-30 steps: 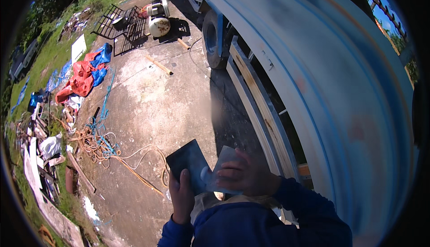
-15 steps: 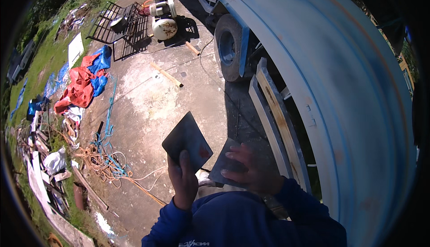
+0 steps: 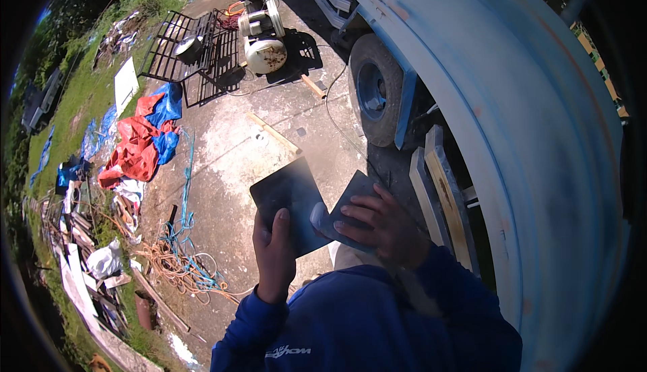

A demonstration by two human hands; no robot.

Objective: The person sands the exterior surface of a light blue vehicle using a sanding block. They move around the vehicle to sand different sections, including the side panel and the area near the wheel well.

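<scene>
Outdoors, on sunlit concrete (image 3: pixel 219 153), close beside a pale blue truck (image 3: pixel 539 143). Held the big plate (image 3: pixel 300 193), dark and flat, in front of the body in the left hand (image 3: pixel 273 254), closed around the near edge with the thumb on top and the fingers out of sight beneath, probably to prop it firmly and leave most of the face bare. Held the small plate (image 3: pixel 352 191) just to the right, in the half-curled right hand (image 3: pixel 391 227), fingers spread over the face, perhaps to steady it by pressure. Could not tell whether the plates were touching, nor make out the pale blob (image 3: pixel 316 215) between them, maybe the right thumb. Saw a plank (image 3: pixel 273 133) lying beyond, and two rails (image 3: pixel 441 197) alongside the truck, near the wheel (image 3: pixel 371 89); could not tell if fixed there. Saw tan rope (image 3: pixel 168 261) in a loose tangle to the left, seemingly dropped uncoiled, and a crumpled tarp (image 3: pixel 135 149) by the grass, likely pushed aside. Farthest out, saw a compressor (image 3: pixel 266 55) beside a black rack (image 3: pixel 162 52), apparently serving as a shelf for a pot (image 3: pixel 189 50).
</scene>
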